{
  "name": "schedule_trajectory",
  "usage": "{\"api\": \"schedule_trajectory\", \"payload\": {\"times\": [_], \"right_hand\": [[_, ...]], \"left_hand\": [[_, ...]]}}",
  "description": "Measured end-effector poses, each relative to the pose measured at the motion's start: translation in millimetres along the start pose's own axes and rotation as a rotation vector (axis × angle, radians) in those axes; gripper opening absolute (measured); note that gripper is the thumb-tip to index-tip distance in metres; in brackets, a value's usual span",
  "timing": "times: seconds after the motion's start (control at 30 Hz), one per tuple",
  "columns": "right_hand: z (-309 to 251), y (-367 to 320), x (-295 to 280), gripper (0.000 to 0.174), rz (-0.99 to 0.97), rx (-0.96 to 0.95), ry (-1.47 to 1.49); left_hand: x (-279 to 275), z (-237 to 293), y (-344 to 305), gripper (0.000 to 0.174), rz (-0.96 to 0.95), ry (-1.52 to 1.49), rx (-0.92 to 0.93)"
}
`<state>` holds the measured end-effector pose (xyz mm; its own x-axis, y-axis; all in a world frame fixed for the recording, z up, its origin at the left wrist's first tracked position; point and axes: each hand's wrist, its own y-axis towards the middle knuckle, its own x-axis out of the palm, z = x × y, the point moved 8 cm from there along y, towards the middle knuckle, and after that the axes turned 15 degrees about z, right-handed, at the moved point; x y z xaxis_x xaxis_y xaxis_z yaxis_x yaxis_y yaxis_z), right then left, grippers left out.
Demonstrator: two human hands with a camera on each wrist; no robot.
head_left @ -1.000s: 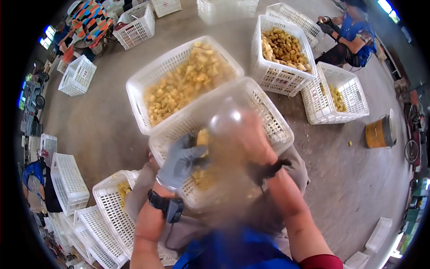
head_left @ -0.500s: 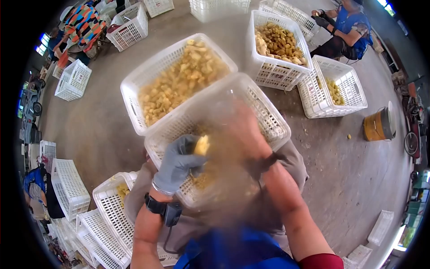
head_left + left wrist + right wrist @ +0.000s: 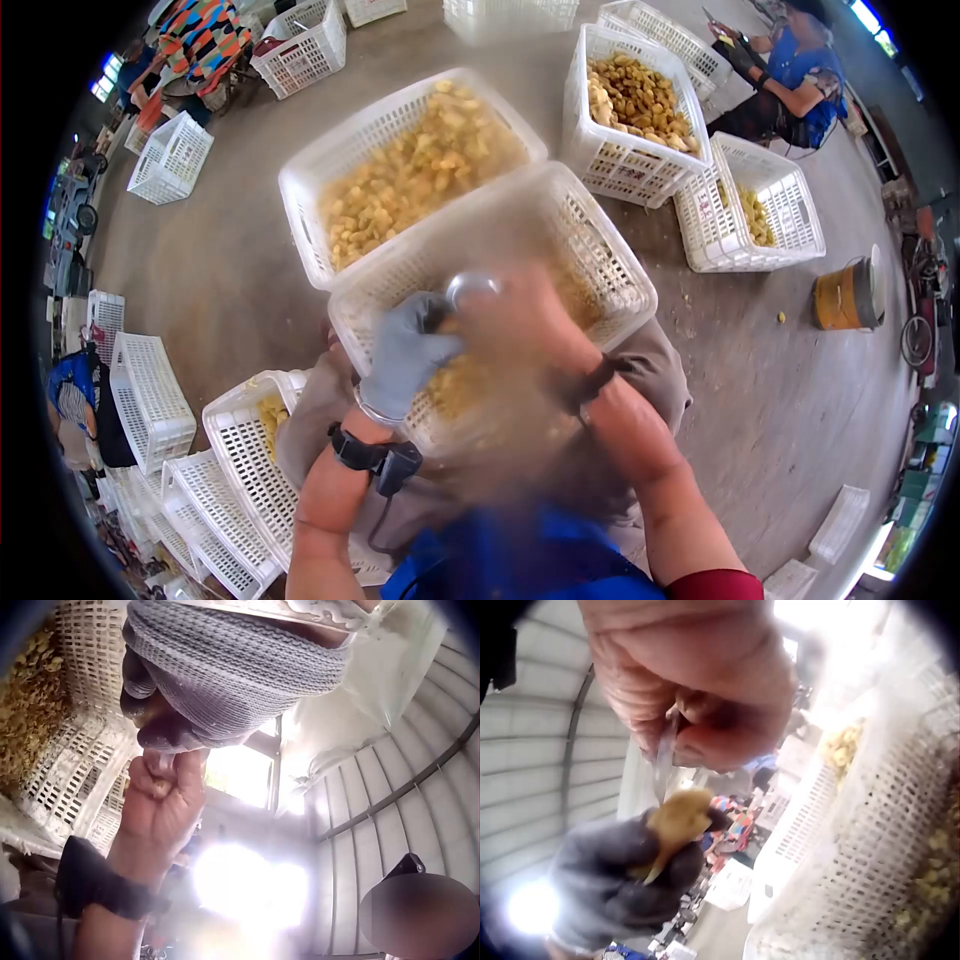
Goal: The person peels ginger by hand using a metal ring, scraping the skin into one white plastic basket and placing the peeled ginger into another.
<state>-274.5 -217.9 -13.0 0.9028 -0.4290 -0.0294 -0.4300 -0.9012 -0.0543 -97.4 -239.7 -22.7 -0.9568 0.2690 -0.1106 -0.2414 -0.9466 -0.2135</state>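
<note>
My gloved left hand (image 3: 408,350) curls its fingers round a yellow-brown root piece (image 3: 676,825), which shows clearly in the right wrist view. The bare right hand (image 3: 697,682) pinches a thin, shiny blade (image 3: 662,761), its tip at the top of the piece. In the head view the right hand (image 3: 520,315) is blurred, close to the left. Both hands are above a white crate (image 3: 610,225) at the lap, with yellowish bits (image 3: 450,390) inside. A second white crate (image 3: 300,185) beyond it holds many root pieces (image 3: 400,190).
More white crates stand at the upper right, one full of roots (image 3: 640,100), one part-filled (image 3: 755,215). An orange-brown bucket (image 3: 840,298) is at the right. Stacked crates (image 3: 250,470) are at the lower left. Another person (image 3: 795,75) sits at the upper right; others are at the left.
The root piece, visible above the left fingers half a second ago, is now mostly hidden in the head view. A shiny round spot shows between the hands. The right hand has shifted slightly lower.
</note>
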Motion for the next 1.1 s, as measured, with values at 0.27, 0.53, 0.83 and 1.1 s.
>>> {"api": "schedule_trajectory", "payload": {"times": [0.27,0.53,0.83,1.1], "right_hand": [[-18.4,0.6,-9.3,0.025,-0.030,-0.046,-0.048],[-28.9,2.0,-15.8,0.030,0.116,-0.295,-0.173],[-17.5,13.6,-32.3,0.029,0.122,-0.044,-0.110],[2.6,19.9,-28.1,0.024,0.160,-0.158,-0.043]], "left_hand": [[5.9,7.5,-7.9,0.041,-0.126,-0.133,-0.206],[2.4,8.6,-7.3,0.044,-0.117,-0.231,-0.235],[6.6,5.5,-11.3,0.047,-0.126,-0.385,-0.379],[6.6,14.8,-12.3,0.043,-0.097,-0.248,-0.337]]}}
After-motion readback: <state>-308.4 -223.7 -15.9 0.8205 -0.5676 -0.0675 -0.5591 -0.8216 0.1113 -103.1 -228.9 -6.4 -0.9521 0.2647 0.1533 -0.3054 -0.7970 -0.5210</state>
